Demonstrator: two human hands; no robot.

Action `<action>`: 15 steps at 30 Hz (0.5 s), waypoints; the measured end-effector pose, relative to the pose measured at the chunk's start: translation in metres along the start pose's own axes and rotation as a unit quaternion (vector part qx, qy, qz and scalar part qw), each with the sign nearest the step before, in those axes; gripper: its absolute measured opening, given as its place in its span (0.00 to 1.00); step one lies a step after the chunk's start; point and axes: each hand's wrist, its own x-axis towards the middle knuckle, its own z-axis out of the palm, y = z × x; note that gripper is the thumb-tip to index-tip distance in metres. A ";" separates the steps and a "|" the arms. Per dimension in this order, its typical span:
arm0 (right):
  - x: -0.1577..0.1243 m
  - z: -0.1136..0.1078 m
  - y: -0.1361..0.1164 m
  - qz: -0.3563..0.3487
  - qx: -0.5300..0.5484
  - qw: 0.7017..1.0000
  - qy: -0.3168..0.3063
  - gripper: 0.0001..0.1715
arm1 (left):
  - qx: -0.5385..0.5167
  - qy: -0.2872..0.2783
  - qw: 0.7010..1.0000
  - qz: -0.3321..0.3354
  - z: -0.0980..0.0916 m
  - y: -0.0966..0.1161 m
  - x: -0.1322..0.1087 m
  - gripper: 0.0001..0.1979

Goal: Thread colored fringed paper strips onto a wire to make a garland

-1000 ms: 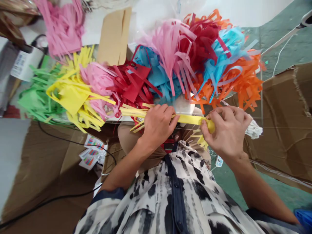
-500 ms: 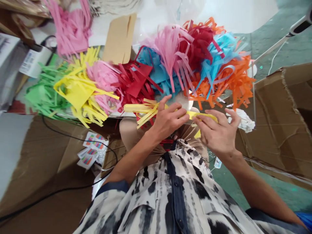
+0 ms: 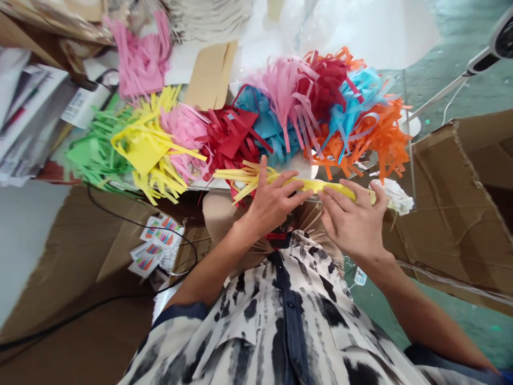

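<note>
Because the yellow fringed paper strip [image 3: 316, 186] spans both hands, I log left grip [image 3: 272, 206] and right grip [image 3: 350, 224] half-closed on it, keeping it stretched beside the coloured paper fringes [image 3: 264, 123].

Look at that, the left hand [image 3: 274, 204] is up front, back turned upward, thumb [image 3: 263, 174] standing tall while the fingers [image 3: 290, 191] stretch out to the right! And here's the right hand [image 3: 351, 223] answering, its fingers [image 3: 344, 195] spread and reaching left, the wrist gently bent. Barely a gap between those fingertips! The left forearm [image 3: 208, 267] and right forearm [image 3: 425, 315] both angle inward from the lower corners, bare to the sleeve!
</note>
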 end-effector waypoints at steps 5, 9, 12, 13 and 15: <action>0.003 0.017 0.009 0.012 0.011 0.999 0.030 0.13 | -0.004 0.079 0.996 -0.036 -0.013 -0.034 -0.025 0.21; 0.008 0.017 0.014 0.024 0.023 0.999 0.022 0.08 | 0.028 0.171 0.980 -0.101 -0.028 -0.043 -0.029 0.15; 0.015 0.016 0.015 0.008 0.012 1.000 0.022 0.08 | 0.030 0.176 0.982 -0.060 -0.022 -0.026 -0.010 0.11; 0.017 0.016 0.016 -0.001 0.007 1.000 0.021 0.08 | 0.013 0.134 0.991 -0.019 -0.017 -0.019 -0.001 0.11; 0.019 0.015 0.018 -0.022 -0.010 0.999 0.021 0.08 | -0.011 0.061 0.998 0.022 -0.004 -0.009 0.014 0.11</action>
